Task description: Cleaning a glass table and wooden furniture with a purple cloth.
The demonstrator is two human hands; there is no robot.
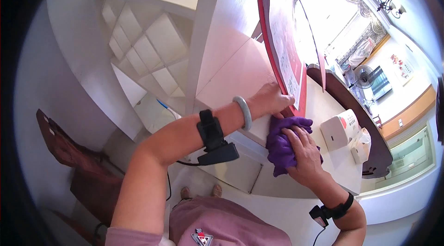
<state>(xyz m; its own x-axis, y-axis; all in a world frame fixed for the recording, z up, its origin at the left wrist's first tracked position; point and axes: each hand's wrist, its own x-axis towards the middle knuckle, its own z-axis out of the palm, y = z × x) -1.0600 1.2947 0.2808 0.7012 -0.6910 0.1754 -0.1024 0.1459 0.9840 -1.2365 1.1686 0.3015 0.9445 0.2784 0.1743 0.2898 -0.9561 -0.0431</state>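
A red-edged standing desk calendar [289, 62] with printed pages rises on the pale counter [230, 67]. My left hand [270, 99] pinches its lower near corner, the thumb lying on the page side. Bunched under my right hand [305, 148] is a purple cloth [279, 150]. The cloth sits just below the calendar's red base and appears to touch it. My right fingers are spread over the cloth and press it. The far end of the calendar is washed out by window light.
Right of the cloth stand a white box [340, 129] with printing and a tissue pack [361, 145]. A dark wooden curved edge [376, 155] borders the counter there. Left are a diamond-lattice rack [152, 50] and dark reddish wooden furniture [93, 180]. Cables hang from both armbands.
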